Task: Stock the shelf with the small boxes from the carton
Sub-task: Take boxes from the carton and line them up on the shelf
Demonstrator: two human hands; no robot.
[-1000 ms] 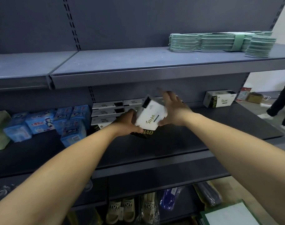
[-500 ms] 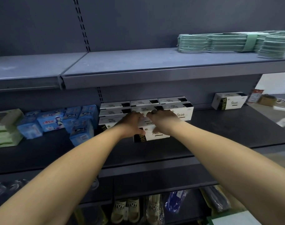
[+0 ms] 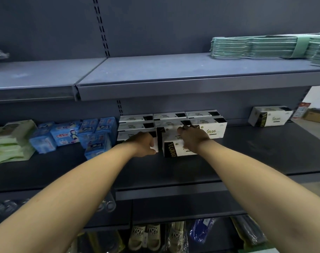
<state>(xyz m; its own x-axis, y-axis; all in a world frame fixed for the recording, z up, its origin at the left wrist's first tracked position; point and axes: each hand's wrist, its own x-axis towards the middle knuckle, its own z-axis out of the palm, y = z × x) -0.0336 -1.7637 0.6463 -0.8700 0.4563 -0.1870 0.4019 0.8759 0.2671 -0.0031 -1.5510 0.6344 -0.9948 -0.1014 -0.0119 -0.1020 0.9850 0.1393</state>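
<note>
While both arms reach over the dark middle shelf (image 3: 265, 152), the front white box (image 3: 177, 147) with the black end panel serves as the landmark. Far to its left lie pale green packs (image 3: 11, 141), and nearer on that side a cluster of blue packets (image 3: 73, 136). Just left of the box, the left hand (image 3: 143, 144) has its fingers curled; it sits against the stacked white boxes (image 3: 135, 125) and the gap beside the front box, but I cannot tell whether it pinches anything or only nudges. The front box itself stands on the shelf, in front of the white rows at the back wall and touching them. On top of it and slightly to its right, the right hand (image 3: 193, 137) curls its fingers over the upper edge, apparently holding it. Well to the right of the box, a lone white box (image 3: 270, 116) sits near the shelf end. Above and to the right, a bundle of green hangers (image 3: 261, 47) rests on the upper shelf (image 3: 155, 68).

The box looks like light, stiff cardboard with smooth printed faces, so it should slide easily. I judge the best hold is across its two long sides or pressing on the end panel, gently, since thin card dents at corners.
</note>
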